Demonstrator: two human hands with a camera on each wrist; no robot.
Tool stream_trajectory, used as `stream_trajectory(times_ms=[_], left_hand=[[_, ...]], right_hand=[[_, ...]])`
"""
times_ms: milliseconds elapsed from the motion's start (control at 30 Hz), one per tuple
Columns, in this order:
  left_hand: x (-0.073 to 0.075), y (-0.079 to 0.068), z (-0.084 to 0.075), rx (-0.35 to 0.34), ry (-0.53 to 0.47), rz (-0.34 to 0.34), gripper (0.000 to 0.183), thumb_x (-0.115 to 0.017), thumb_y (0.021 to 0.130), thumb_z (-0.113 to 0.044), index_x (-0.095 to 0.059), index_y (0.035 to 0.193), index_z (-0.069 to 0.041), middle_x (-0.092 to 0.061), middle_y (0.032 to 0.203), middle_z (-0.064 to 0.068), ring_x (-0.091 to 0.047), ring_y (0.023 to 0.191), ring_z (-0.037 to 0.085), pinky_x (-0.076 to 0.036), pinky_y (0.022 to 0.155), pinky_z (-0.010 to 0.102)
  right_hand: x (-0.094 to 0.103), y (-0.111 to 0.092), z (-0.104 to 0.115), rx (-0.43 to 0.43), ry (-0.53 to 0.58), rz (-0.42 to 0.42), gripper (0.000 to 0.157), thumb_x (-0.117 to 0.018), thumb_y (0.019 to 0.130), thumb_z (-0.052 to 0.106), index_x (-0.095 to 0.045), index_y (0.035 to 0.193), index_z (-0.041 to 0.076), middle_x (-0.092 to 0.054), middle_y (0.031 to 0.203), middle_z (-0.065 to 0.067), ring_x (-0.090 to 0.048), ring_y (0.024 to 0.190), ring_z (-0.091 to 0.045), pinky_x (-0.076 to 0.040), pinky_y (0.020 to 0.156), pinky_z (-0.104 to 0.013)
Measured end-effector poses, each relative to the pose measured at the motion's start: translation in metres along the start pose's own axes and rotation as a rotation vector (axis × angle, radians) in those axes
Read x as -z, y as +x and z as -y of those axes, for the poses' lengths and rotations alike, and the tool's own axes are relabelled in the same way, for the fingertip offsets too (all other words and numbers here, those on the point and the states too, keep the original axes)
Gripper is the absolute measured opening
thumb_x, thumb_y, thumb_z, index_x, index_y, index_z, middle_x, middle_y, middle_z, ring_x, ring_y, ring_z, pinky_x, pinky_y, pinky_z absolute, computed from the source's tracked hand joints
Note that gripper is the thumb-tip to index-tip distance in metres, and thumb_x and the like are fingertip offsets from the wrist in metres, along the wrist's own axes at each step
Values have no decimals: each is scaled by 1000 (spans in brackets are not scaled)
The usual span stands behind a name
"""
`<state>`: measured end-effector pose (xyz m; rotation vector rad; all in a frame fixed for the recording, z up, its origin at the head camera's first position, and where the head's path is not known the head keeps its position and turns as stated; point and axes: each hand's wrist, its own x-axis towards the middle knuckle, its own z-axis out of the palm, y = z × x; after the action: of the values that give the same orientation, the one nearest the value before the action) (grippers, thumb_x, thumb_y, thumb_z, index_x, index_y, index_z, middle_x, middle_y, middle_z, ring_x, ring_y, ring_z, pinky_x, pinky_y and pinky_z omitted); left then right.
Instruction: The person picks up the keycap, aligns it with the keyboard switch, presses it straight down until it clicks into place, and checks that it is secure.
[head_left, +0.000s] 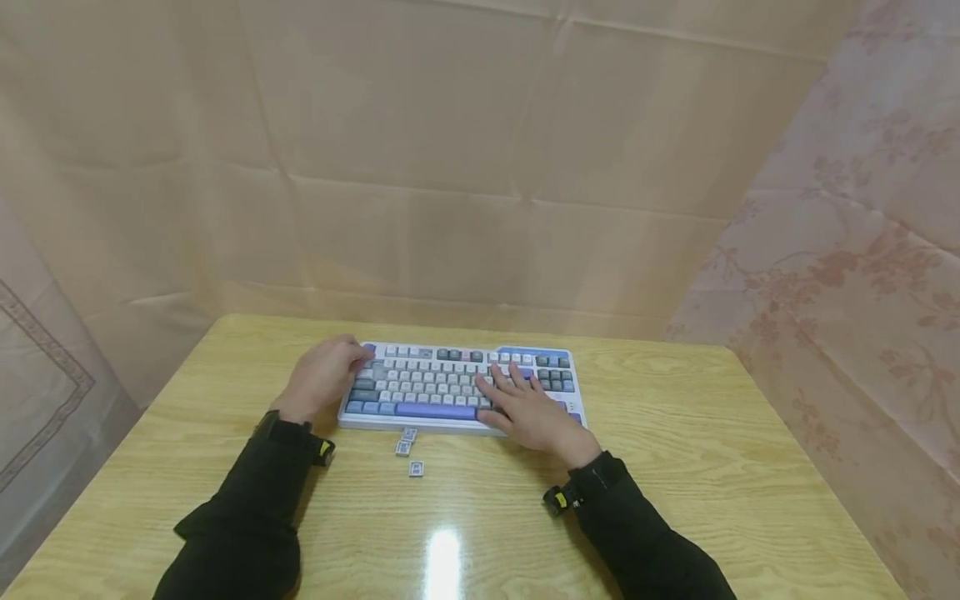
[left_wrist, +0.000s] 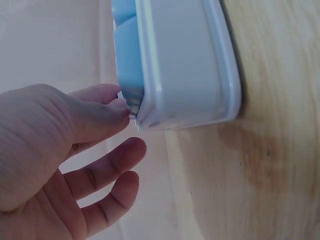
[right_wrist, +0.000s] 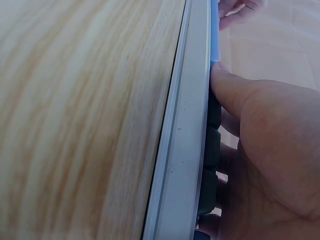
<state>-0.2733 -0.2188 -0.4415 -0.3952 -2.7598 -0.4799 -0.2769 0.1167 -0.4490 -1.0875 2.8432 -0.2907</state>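
A white keyboard (head_left: 442, 423) with white, grey, blue and purple keys lies on the table. My left hand (head_left: 321, 377) is at its upper left corner, near the purple corner key. In the left wrist view, thumb and index finger pinch a small keycap (left_wrist: 120, 94), mostly hidden by the fingertips, while the other fingers curl loosely beside the keyboard's edge. My right hand (head_left: 528, 412) rests on the right part of the keys with its fingers spread. Its thumb (right_wrist: 227, 85) lies by the front edge, at the end of the long purple space bar (head_left: 435, 411).
Several small loose keycaps (head_left: 416, 469) lie on the table in front of the keyboard, left of its middle. The wooden table (head_left: 660, 467) ends at a beige cloth (head_left: 465, 208) behind, and a flowered cloth (head_left: 847, 317) hangs on the right.
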Motion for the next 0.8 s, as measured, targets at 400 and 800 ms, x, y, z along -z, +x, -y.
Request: stream_trajectory(times_ms=[400,800], left_hand=[[-3,1,-4,40,34,63,19,-62,86,0,-74,100,-3,-55,79,4,-45,67,20,-39,58,33],[3,-1,-11,61,-24,91,21,-62,87,-3,-71,105,-1,-59,88,9,-48,71,21,-43,62,35]], right_hand=[[1,0,-1,12,13,5,62,-34,99,51,-21,152,21,-14,157,-10,-5,141,-34,-8,109,-58],[-1,1,-2,-6,12,10,62,-33,99,52,-20,152,23,-12,157,-9,-3,142,-33,-6,109,-56]])
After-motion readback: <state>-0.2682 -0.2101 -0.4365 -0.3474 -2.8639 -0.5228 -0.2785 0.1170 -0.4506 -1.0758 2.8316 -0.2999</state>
